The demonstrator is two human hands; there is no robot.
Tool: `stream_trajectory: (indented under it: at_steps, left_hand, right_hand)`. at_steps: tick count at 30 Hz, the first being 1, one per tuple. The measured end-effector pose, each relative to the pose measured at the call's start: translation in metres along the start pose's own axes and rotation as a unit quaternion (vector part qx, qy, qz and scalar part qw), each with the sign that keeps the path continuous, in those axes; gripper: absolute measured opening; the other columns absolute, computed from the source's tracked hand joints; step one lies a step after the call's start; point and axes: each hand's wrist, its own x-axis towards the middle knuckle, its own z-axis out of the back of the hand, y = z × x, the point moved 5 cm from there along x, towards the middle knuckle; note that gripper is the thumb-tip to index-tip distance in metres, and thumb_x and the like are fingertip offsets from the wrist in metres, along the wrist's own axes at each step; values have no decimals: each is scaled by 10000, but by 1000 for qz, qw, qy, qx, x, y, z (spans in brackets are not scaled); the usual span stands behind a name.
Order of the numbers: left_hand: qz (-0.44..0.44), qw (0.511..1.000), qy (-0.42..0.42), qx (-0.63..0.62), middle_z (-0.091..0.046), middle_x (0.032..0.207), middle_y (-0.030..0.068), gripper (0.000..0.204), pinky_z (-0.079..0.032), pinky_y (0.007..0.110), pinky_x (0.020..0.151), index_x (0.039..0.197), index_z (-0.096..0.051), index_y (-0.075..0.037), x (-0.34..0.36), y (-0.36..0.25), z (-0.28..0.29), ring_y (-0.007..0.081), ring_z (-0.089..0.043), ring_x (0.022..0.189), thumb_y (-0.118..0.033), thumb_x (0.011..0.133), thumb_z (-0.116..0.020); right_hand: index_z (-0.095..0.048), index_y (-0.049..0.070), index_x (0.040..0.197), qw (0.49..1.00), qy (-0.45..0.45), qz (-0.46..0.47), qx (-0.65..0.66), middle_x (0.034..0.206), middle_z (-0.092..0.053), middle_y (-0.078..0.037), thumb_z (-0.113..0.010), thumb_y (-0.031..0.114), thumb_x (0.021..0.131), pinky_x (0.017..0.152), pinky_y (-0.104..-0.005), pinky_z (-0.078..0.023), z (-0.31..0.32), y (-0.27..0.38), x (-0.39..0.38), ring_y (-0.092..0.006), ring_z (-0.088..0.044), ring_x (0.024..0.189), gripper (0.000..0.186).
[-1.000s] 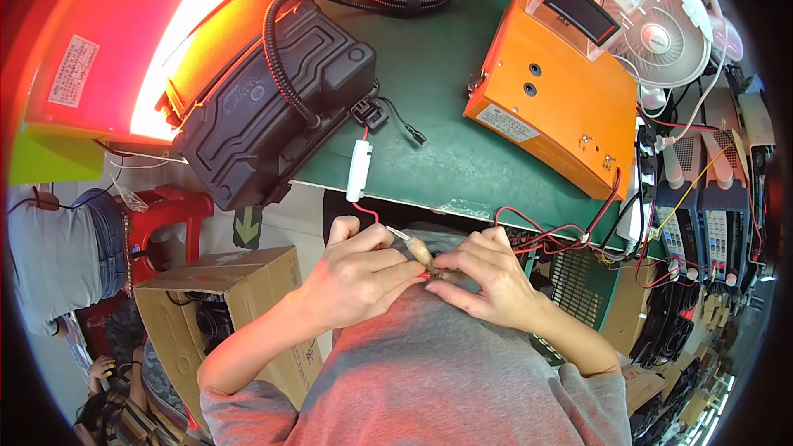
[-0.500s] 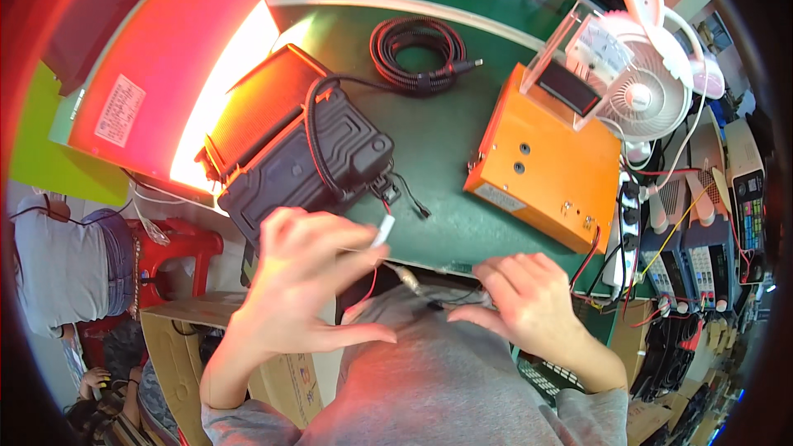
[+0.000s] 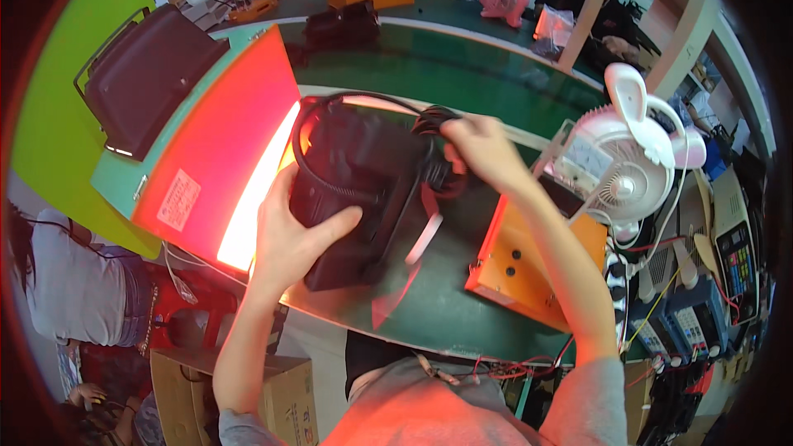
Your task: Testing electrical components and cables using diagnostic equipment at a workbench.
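A black ribbed casing stands tilted on the green bench, close to the glowing red panel. My left hand grips its near left side, with the thumb lying across the top. A thick black cable arches from the casing to a coil at its far right. Around that coil the fingers of my right hand are closed; part of it is hidden behind them. From the casing's right side hangs a white connector on a red lead, blurred by motion.
Right of the casing sits an orange box with a meter on top, beside a white and pink fan. Test instruments and wires crowd the right edge. The bright red panel borders the left. People sit at far right and lower left.
My hands have gone from the wires at the bench's front edge to the casing and the coil. The casing has been turned, and the coil now lies against it. The view has tilted up.
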Motion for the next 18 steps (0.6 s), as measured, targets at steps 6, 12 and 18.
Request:
stream_trajectory:
  at_steps: [6,12,18]
  left_hand:
    - [115,850,138,-496,-573,1110,125,497,-480,351,858,1220,-454,1,62,42,-73,197,-576,982,-198,801,-632]
    - [197,729,89,-649,-586,1105,87,469,-457,387,877,1206,-478,-104,138,102,-167,227,-571,1008,-457,898,-450]
    - [227,887,70,-395,-545,1211,72,443,-408,353,918,1258,-460,-84,253,203,-202,203,-501,1118,-367,919,-494]
  right_hand:
    - [-582,34,832,964,2,-14,267,574,-545,-23,-487,337,910,383,-220,-372,15,45,-4,-94,-483,431,327]
    - [-583,-93,946,953,-151,16,-261,877,-606,-273,-495,511,857,826,-410,-445,39,40,117,-332,-566,900,617]
    - [-609,-24,973,831,-188,232,-469,1123,-511,-253,-587,306,808,922,-478,-387,-31,57,246,-409,-493,1070,370]
